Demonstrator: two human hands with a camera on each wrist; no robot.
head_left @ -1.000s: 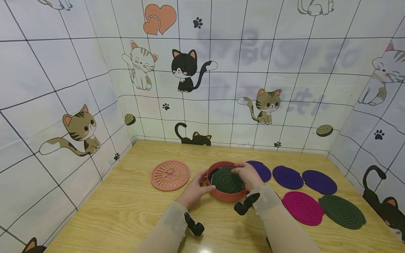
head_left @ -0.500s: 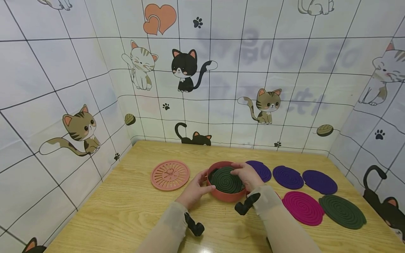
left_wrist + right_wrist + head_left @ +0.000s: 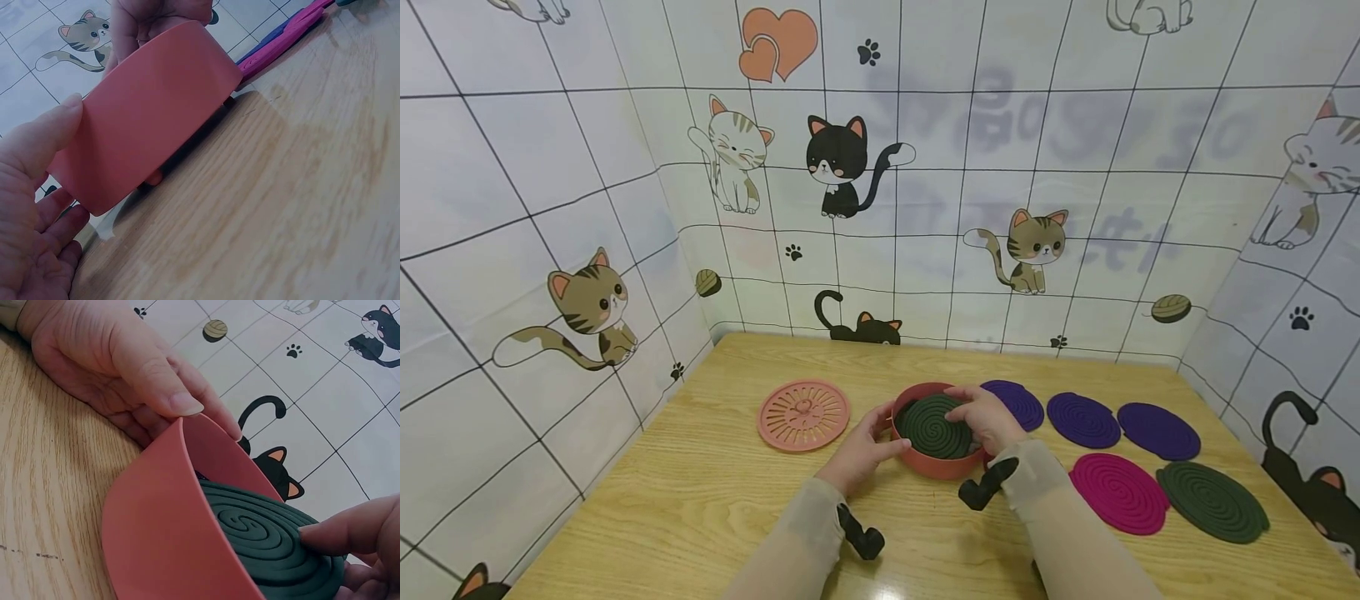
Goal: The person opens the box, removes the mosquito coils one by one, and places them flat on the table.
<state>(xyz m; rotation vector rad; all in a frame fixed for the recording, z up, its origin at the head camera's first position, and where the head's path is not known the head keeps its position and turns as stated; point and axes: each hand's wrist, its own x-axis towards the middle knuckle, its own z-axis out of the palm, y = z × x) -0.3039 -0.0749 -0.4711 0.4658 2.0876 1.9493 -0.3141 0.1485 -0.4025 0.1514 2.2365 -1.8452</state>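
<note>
A round red mosquito coil holder [image 3: 934,468] stands on the table, with a dark green mosquito coil [image 3: 928,423] at its mouth. My left hand [image 3: 859,452] grips the holder's left side, thumb against the near wall and fingers spread around the edge. From the right, my right hand [image 3: 988,417] pinches the coil's edge. In the right wrist view its thumb lies on top of the coil [image 3: 256,525], while the other fingers curl beneath. There the coil sits tilted, its far part inside the red wall and its near edge raised toward the right hand.
To the left lies a slotted pink lid [image 3: 803,415]. Purple coils [image 3: 1083,420] form a row at the back right. In front of them lie a magenta coil [image 3: 1120,493] and another green coil [image 3: 1213,502]. A cat-printed wall sheet [image 3: 940,275] borders the table.
The green coil has shifted slightly left and back, narrowing the gap along the holder's left rim. My right hand has edged left with it. The left hand keeps its place.
</note>
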